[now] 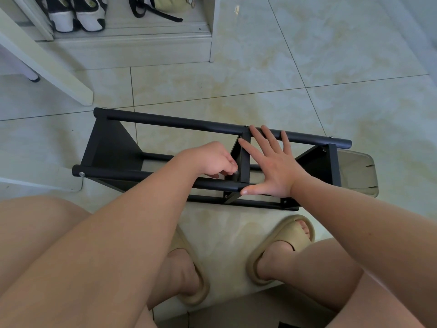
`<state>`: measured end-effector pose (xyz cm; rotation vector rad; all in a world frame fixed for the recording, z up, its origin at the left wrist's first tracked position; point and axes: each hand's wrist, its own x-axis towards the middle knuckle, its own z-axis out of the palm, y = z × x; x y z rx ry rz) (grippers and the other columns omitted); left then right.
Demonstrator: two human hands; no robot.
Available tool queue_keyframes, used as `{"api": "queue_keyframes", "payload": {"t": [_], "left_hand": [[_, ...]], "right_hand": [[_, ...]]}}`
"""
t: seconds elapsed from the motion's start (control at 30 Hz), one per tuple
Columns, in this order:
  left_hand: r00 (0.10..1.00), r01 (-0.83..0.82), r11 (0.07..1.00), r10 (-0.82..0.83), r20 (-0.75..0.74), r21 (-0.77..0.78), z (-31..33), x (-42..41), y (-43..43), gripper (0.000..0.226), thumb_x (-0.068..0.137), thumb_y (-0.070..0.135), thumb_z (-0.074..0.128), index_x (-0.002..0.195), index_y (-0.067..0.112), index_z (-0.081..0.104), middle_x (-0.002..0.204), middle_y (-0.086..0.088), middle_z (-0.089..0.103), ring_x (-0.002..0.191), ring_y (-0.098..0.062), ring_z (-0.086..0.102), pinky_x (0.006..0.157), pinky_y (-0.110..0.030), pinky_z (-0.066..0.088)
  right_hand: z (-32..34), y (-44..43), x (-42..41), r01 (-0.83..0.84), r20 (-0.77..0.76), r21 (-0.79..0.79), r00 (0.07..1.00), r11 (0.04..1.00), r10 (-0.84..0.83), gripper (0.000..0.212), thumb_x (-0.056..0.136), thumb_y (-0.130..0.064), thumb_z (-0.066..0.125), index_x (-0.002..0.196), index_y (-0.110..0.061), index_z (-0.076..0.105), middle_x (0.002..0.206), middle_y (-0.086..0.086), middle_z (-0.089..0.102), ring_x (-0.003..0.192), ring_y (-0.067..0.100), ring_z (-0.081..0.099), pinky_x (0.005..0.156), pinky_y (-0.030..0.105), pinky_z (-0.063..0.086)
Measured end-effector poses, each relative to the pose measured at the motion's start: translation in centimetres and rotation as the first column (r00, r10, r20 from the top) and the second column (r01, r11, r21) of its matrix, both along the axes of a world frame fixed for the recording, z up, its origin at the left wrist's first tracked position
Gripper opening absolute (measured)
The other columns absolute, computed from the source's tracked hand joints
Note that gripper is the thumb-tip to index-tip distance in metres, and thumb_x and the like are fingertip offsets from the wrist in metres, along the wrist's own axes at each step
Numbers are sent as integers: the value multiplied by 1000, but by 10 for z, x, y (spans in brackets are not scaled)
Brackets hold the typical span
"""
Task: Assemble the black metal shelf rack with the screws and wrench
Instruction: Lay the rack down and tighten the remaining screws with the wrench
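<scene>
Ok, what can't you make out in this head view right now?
Head view only:
1. The small item pinched by the left hand: tiny and covered by the fingertips, so screw or tool is unclear.
2. The joint on the middle brace: hidden behind that hand.
3. Near rail of the rack: partly covered by the right hand and both forearms.
4. No wrench in view.

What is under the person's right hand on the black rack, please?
The right hand lies flat across the rack: its far tube, middle crossbar and near tube. Whatever sits beneath the palm is covered.
</scene>
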<state>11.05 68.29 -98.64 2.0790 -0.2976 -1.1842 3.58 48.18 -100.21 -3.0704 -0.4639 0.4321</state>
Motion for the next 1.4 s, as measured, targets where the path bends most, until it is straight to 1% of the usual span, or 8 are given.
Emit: {"api": "queue_keyframes", "payload": {"t": [0.2, 0.3, 0.4, 0.5, 0.7, 0.9, 1.2, 1.4], "left_hand": [[944, -313, 949, 307, -118, -31, -10, -8, -9, 10, 96, 25, 64, 100, 18, 69, 99, 3, 72, 94, -9, 68, 88, -34, 56], [906, -396, 917, 382, -180, -45, -9, -9, -12, 6, 96, 23, 64, 97, 19, 67, 90, 3, 74, 82, -5, 71, 77, -28, 57], [896, -438, 897, 430, -112, -62, -11, -10, -14, 4, 94, 20, 66, 91, 19, 66, 83, 2, 75, 76, -4, 70, 74, -25, 56], [894, -448, 889, 445, -45, -95, -14, -10, -14, 12, 91, 20, 70, 80, 20, 65, 76, 4, 74, 67, -2, 68, 74, -22, 55], [880, -475, 876, 472, -48, -88, -13, -10, -17, 6, 93, 20, 66, 89, 18, 64, 76, 4, 73, 72, -5, 69, 79, -27, 53], [823, -558, 827, 540, -176, -73, -6, -9, -18, 9, 97, 22, 63, 90, 21, 58, 83, 3, 74, 79, -5, 69, 73, -25, 55], [816, -513, 857, 505, -281, 50, 4, -11, -23, 15, 102, 20, 49, 92, 15, 59, 80, 1, 71, 80, -12, 68, 90, -33, 54], [837, -458, 888, 450, -312, 53, 3, -14, -22, 16, 103, 18, 47, 92, 15, 58, 79, 1, 70, 77, -13, 68, 77, -29, 53]], "right_hand": [[-2, 0, 0, -3, 4, 2, 1000, 1000, 3, 121, 64, -103, 24, 160, -36, -7, 168, 3, -18, 154, 30, -19, 119, 64, -10], [-1, 0, 0, -2, 4, 4, 1000, 1000, 2, 122, 64, -104, 23, 160, -36, -7, 168, 3, -18, 154, 30, -18, 120, 64, -10], [-1, 0, 0, 0, 3, 9, 1000, 1000, 0, 121, 63, -104, 22, 160, -37, -7, 168, 3, -18, 154, 31, -18, 120, 64, -10], [-1, 0, 0, 0, 4, 18, 1000, 1000, 0, 121, 63, -104, 23, 160, -37, -7, 168, 3, -18, 154, 31, -18, 120, 64, -10], [-1, 0, 0, 0, 6, 16, 1000, 1000, 0, 121, 63, -104, 22, 160, -38, -8, 168, 2, -19, 154, 30, -18, 120, 64, -10], [-2, 0, 0, 0, 9, 24, 1000, 1000, 0, 121, 64, -104, 22, 160, -37, -8, 168, 2, -18, 154, 30, -18, 120, 64, -10], [-3, 0, -1, -1, 14, 33, 1000, 999, 0, 121, 63, -104, 22, 159, -38, -8, 168, 3, -17, 154, 30, -18, 120, 63, -12], [-2, 0, -2, -1, 10, 22, 1000, 1000, 0, 122, 64, -103, 26, 160, -36, -6, 168, 3, -17, 154, 30, -19, 119, 64, -10]]}}
